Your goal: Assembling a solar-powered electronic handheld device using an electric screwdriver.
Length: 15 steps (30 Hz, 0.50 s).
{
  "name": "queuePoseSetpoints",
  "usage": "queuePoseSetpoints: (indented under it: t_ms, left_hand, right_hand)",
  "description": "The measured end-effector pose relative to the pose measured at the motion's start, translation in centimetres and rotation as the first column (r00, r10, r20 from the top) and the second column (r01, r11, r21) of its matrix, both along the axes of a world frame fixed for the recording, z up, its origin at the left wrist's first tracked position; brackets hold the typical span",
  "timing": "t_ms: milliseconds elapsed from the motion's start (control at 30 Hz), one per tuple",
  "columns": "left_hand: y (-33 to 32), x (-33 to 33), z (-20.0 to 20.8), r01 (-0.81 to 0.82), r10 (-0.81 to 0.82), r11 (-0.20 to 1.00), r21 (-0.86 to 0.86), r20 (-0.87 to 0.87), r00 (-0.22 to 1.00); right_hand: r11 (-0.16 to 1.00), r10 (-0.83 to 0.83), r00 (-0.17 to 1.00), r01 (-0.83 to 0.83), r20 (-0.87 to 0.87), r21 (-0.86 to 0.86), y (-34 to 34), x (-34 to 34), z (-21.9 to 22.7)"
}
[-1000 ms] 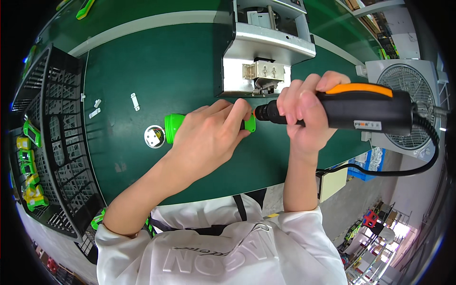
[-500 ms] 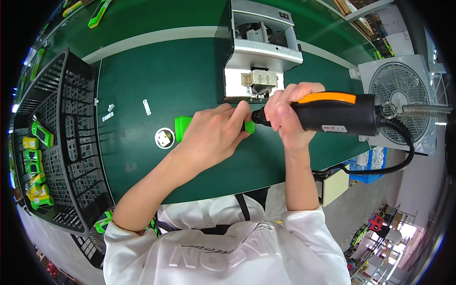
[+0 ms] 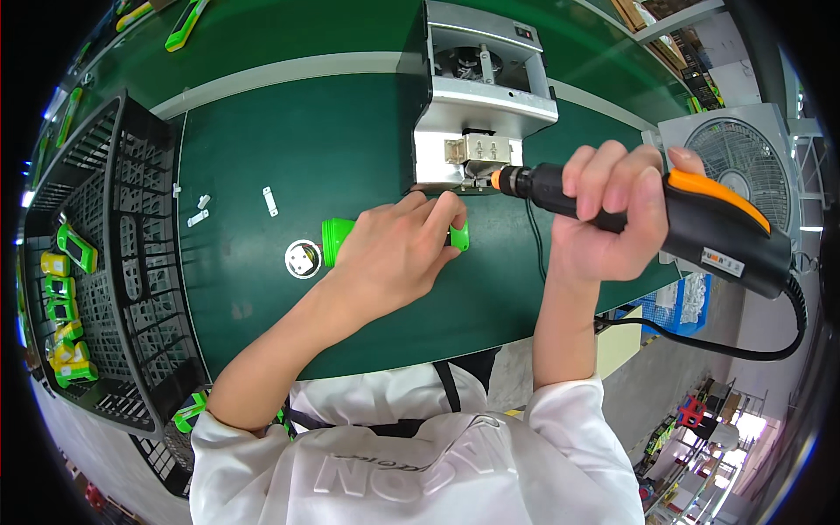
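Observation:
An electric screwdriver (image 3: 744,236), black with an orange lever, is gripped in my right hand (image 3: 612,214). It is tilted, and its orange-collared nose points left to the front of a silver screw feeder (image 3: 490,98). I cannot tell whether the tip touches the feeder. On the table, my left hand (image 3: 394,241) is closed over a bright green plastic housing (image 3: 337,238). Its ribbed round end shows left of the hand and its narrow end right of the fingers; the middle is hidden. A round white part (image 3: 303,259) lies beside the round end.
Small white strips (image 3: 269,202) lie left on the green table (image 3: 262,131). A black plastic crate (image 3: 144,254) with green and yellow devices stands at the left edge. A grey box fan (image 3: 735,149) stands at the right. The screwdriver's black cable (image 3: 700,348) loops past my right forearm.
My right hand has drawn the screwdriver off the green housing, to the right, and tilted it so its nose is at the feeder's front. The left hand stays on the housing.

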<state>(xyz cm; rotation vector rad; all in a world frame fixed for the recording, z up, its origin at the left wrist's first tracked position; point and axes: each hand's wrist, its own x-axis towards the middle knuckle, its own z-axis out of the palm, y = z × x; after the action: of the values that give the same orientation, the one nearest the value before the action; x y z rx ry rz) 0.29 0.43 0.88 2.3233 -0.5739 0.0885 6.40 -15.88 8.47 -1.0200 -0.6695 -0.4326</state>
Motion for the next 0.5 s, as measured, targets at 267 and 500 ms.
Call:
queuePoseSetpoints:
  t_ms: [267, 500]
  left_hand:
    - [0.1, 0.0, 0.1, -0.005, 0.005, 1.000, -0.010, -0.001, 1.000]
    - [-0.1, 0.1, 0.3, -0.007, 0.008, 1.000, -0.023, 0.007, 1.000]
  right_hand:
    - [0.981, -0.068, 0.997, 0.075, 0.047, -0.180, 0.9, 0.1, -0.8]
    - [0.941, -0.045, 0.981, -0.022, -0.188, -0.338, 2.6, 3.0, 1.7]
